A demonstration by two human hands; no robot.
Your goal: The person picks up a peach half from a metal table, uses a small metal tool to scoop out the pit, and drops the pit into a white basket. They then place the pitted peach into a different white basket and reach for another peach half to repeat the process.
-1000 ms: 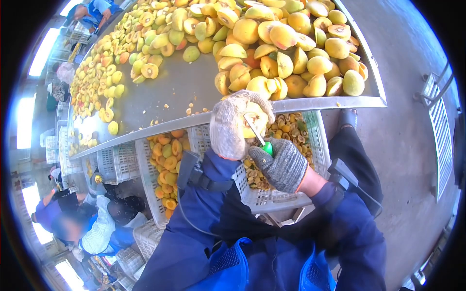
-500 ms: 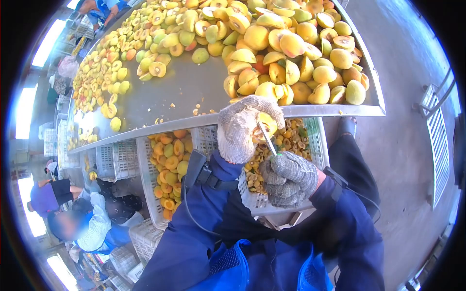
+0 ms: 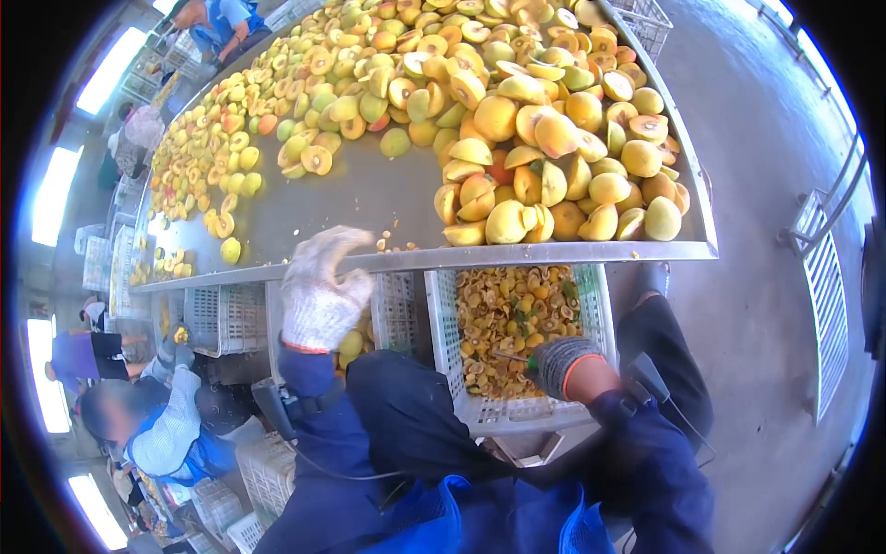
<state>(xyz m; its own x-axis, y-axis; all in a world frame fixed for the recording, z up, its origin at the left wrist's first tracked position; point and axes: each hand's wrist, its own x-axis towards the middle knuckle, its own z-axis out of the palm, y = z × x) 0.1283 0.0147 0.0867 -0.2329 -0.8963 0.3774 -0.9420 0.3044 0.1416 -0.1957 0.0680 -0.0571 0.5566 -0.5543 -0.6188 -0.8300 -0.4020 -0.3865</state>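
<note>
My left hand, in a whitish knit glove, is at the metal table's front edge with its fingers curved apart and nothing visible between them. My right hand, in a grey glove, is closed round the green handle of a thin metal tool, over a white crate of pits and fruit scraps. Halved yellow fruit is heaped on the metal table. Beneath my left hand, a second crate of fruit halves is partly hidden.
A co-worker in blue sits at the lower left among stacked crates, and another person is at the upper left. A grey crate stands under the table. A slatted metal rack is on the right.
My left hand has moved left, away from my right hand, and its fingers have opened; the fruit half it held is gone from it. My right hand has moved slightly right and down with the tool.
</note>
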